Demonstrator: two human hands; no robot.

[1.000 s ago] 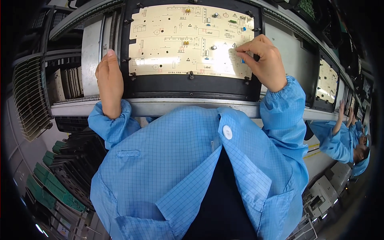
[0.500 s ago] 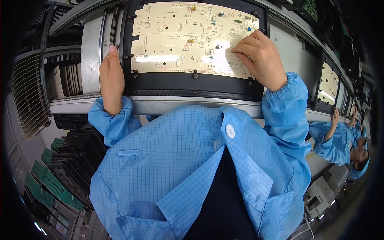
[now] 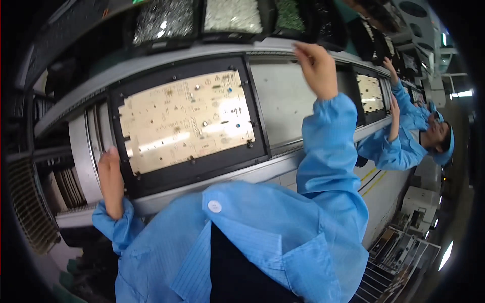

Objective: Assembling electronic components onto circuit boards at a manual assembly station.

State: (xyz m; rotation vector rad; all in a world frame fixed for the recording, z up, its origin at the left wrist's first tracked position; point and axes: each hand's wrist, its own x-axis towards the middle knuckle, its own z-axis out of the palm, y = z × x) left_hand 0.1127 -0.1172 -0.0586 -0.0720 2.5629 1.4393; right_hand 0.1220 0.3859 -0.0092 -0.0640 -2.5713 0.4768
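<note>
Well to the left of the black frame (image 3: pixel 212 166) there is a row of thin slats (image 3: pixel 33 202), and nearer to it some pale boards (image 3: pixel 68 187) stand upright. The left hand (image 3: pixel 111 177) is just beside the left edge of the frame, its fingers near to each other; I cannot tell if it touches the edge or grips something. Inside the frame lies the cream circuit board (image 3: pixel 187 121), with small parts on it – two blue ones (image 3: pixel 238 125) are toward its right side. Beyond the far edge of the frame, dark bins (image 3: pixel 232 38) carry shiny, white and green pieces. To the right of the frame is a grey plate (image 3: pixel 278 106). The right hand (image 3: pixel 317 70) is raised over its far part – whether its fingertips are apart or together, I cannot tell. Farther right of the frame, a co-worker in blue (image 3: pixel 404 141) reaches to a second board (image 3: pixel 370 93).
</note>
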